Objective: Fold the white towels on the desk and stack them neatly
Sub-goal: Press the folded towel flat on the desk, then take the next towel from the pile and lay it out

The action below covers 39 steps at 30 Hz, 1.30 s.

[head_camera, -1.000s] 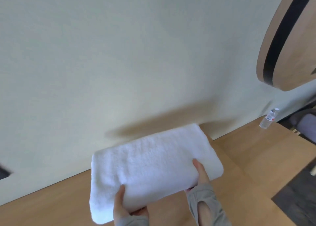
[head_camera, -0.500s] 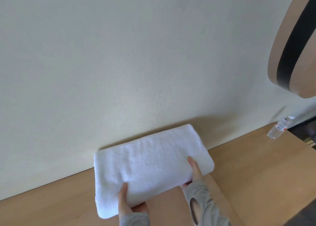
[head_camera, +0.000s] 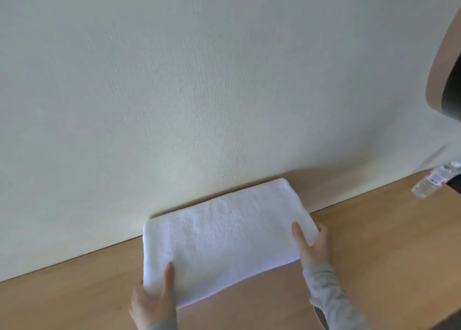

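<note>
A thick folded white towel [head_camera: 222, 240] lies on the wooden desk [head_camera: 374, 242], its far long edge against the wall. My left hand [head_camera: 154, 302] holds its near left corner, thumb on top and fingers hidden beneath. My right hand [head_camera: 311, 247] holds the near right corner the same way, thumb on top, fingers wrapped round the end. No other towel is in view.
A pale wall [head_camera: 199, 92] rises straight behind the towel. A clear plastic water bottle [head_camera: 434, 182] lies on the desk at the far right. A round wooden object with a dark band [head_camera: 446, 62] hangs at the upper right edge.
The towel has come down and away from me until it rests on the desk against the wall. Both hands have slid outward to its corners.
</note>
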Motion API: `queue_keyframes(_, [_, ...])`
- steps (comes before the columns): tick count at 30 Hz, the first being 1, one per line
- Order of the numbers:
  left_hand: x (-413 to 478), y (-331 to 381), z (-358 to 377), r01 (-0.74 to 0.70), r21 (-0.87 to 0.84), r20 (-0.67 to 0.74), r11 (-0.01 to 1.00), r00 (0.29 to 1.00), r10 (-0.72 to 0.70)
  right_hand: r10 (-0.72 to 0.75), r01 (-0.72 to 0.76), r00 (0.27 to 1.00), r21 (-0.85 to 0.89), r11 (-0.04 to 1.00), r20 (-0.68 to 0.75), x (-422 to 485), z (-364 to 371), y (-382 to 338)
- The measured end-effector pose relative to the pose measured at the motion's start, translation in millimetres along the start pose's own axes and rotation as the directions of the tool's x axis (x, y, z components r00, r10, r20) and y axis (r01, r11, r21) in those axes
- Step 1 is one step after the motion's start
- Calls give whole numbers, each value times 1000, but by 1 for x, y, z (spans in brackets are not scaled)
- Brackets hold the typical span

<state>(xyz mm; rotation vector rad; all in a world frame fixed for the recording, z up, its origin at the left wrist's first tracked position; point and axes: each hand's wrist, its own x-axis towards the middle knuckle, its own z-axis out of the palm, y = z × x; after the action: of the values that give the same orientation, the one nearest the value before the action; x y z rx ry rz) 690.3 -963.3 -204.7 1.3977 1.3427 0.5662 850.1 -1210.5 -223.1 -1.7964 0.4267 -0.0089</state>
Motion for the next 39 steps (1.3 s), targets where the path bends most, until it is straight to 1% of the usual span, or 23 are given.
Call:
queue_keyframes(1, [-1, -5, 7, 20, -19, -11, 1000, 1000, -20, 1, -1, 1000, 24, 1000, 6, 3, -1, 2])
queue_keyframes(3, [4, -6, 15, 19, 1, 11, 1000, 1000, -19, 9, -10, 1000, 75, 997, 10, 7, 1, 4])
queue_keyframes(5, [7, -12, 16, -4, -4, 29, 1000, 1000, 4, 13, -14, 1000, 78, 997, 14, 11, 6, 8])
queue_keyframes(6, [10, -13, 16, 10, -22, 40, 1000, 999, -10, 6, -7, 1000, 85, 996, 8, 12, 9, 6])
queue_keyframes(10, [14, -15, 25, -26, 16, 34, 1000, 999, 26, -17, 19, 999, 54, 998, -35, 20, 18, 6])
queue_keyframes(14, [12, -18, 21, -13, 52, 52, 999, 999, 10, -15, 15, 1000, 31, 999, -5, 18, 14, 9])
queue_keyframes(16, [10, -15, 20, 5, 98, 84, 995, 996, -14, -19, 19, 1000, -27, 999, -4, 16, 9, 4])
queue_keyframes(18, [7, -11, 15, 1, 151, 133, 989, 991, -22, -86, 77, 996, -179, 981, -39, 9, 7, -6])
queue_keyframes(20, [1, -9, 8, -1, 198, 200, 980, 979, -39, -214, 181, 975, -345, 921, -60, -8, 10, -20])
queue_keyframes(21, [-2, -8, 4, -4, 232, 235, 973, 971, -52, -286, 252, 958, -384, 888, -34, -20, 14, -29])
queue_keyframes(22, [-5, -5, 0, -18, 278, 266, 960, 962, -59, -345, 328, 938, -400, 856, 31, -33, 20, -40])
queue_keyframes(24, [-10, 6, -13, -98, 398, 323, 912, 946, -39, -414, 474, 880, -383, 793, 234, -59, 36, -62])
queue_keyframes(25, [-11, 14, -22, -173, 458, 354, 872, 935, -1, -430, 538, 837, -367, 759, 338, -71, 43, -74])
queue_keyframes(27, [-7, 33, -43, -369, 561, 428, 741, 896, 122, -469, 656, 735, -339, 675, 489, -92, 58, -99])
queue_keyframes(29, [3, 56, -69, -523, 625, 473, 579, 844, 252, -498, 749, 640, -332, 573, 585, -112, 72, -126])
queue_keyframes(32, [23, 96, -112, -616, 692, 489, 376, 783, 384, -504, 825, 548, -332, 457, 668, -146, 91, -166])
queue_keyframes(34, [37, 122, -143, -629, 726, 492, 277, 757, 431, -509, 855, 507, -331, 398, 696, -171, 102, -190])
queue_keyframes(36, [51, 144, -178, -624, 744, 479, 241, 748, 459, -522, 875, 477, -326, 359, 707, -199, 113, -212])
queue_keyframes(39, [67, 169, -239, -605, 763, 438, 230, 744, 504, -549, 897, 438, -311, 313, 712, -247, 130, -240])
